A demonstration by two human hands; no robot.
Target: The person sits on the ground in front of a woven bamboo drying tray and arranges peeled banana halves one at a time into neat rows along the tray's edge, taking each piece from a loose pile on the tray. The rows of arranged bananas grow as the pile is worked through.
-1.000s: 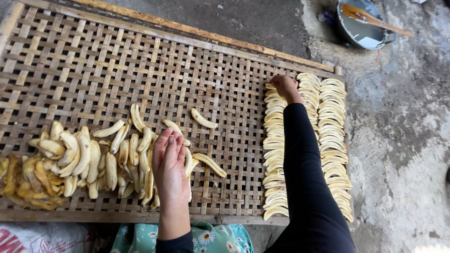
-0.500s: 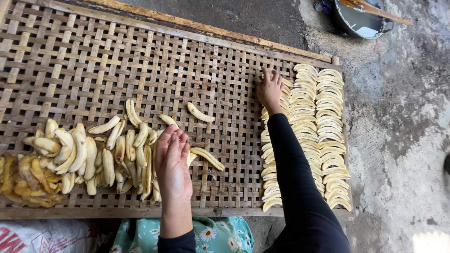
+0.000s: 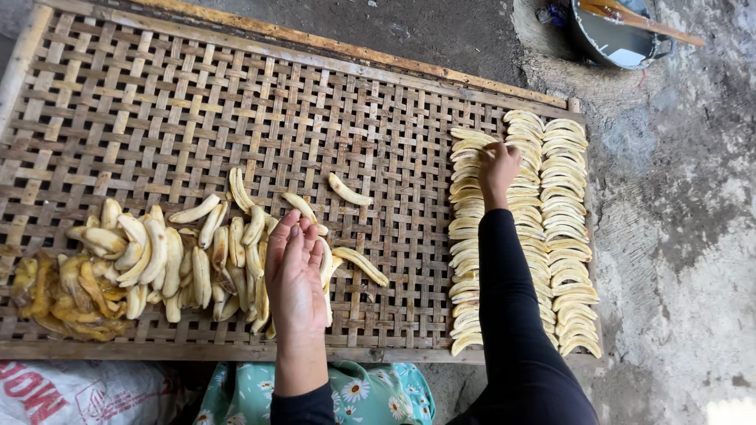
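Hiding banana rows (image 3: 567, 236): right hand (image 3: 498, 164), sleeve (image 3: 512, 299).

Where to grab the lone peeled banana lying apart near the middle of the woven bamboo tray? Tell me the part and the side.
Pinch the lone pale peeled banana across its middle, from above. It lies flat on the woven bamboo tray, clear of the pile, with open lattice along both long sides; a mid-body hold likely keeps its curve balanced.

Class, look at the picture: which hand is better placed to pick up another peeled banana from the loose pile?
Left. The left hand hovers directly over the loose pile, while the right hand is far off on the neat rows.
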